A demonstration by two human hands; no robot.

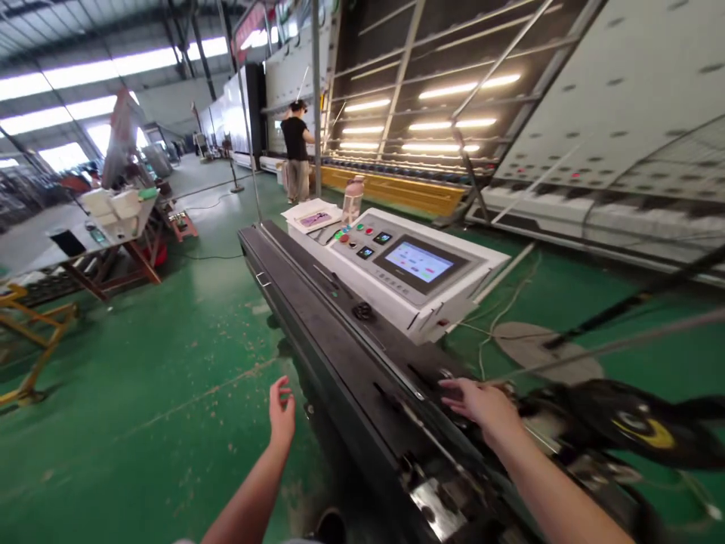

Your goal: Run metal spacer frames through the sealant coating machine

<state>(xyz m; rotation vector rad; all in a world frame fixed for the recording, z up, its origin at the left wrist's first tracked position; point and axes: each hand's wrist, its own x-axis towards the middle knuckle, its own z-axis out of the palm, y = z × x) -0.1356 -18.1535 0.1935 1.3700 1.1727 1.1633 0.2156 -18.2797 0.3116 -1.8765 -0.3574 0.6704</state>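
Note:
Over the green floor, left of a long dark machine bed (317, 317), my left hand (282, 408) hangs in the air with nothing in it, its fingers loosely curled and apart. Above the bed's right side, my right hand (476, 400) reaches out with its fingers stretched. It appears empty; whether it touches the bed beneath I cannot tell. Thin dark rods (416, 415) lie along the bed near that hand. Farther up the bed is a small black knob-like part (362, 310). Behind it stands a white control panel (453, 253) with a lit screen (420, 261) and coloured buttons.
A bottle (353, 198) and papers (314, 217) rest on the console's far end. A person in a black shirt (295, 143) stands by the large lit rack. A round stand base (547, 351) and cables lie at right. A cluttered table (107, 234) is at left.

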